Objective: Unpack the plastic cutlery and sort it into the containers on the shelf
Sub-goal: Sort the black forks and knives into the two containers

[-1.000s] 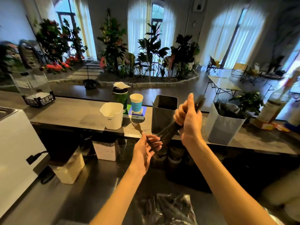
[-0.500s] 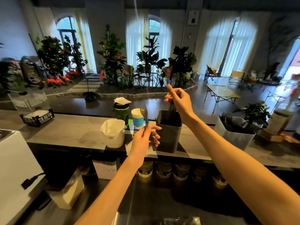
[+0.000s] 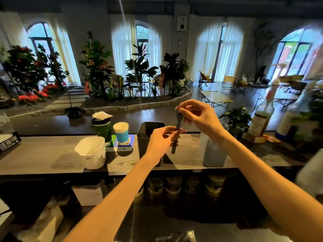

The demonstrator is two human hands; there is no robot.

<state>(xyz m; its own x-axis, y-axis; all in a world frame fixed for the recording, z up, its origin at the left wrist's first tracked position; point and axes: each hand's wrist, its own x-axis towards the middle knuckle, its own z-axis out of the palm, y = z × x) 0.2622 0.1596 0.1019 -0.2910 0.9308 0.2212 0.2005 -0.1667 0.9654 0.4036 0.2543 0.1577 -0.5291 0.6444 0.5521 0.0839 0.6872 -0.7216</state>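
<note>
Pinching one black utensil (image 3: 176,130) upright, both hands, beside dark container (image 3: 148,137)

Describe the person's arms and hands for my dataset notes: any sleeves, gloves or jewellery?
Both forearms are bare as far as the view shows, with no sleeves. The left hand and right hand wear no gloves. No rings, watch or bracelets are visible on fingers or wrists.

Light: you face daylight from tall arched curtained windows (image 3: 122,48) at 12 o'clock, room dim | Glare: curtains blown out white | Shadows: the grey wooden shelf top (image 3: 40,154) holds soft ones | Blur: bottles at 3 o'clock smeared | Distortion: your view bends at all edges.
</note>
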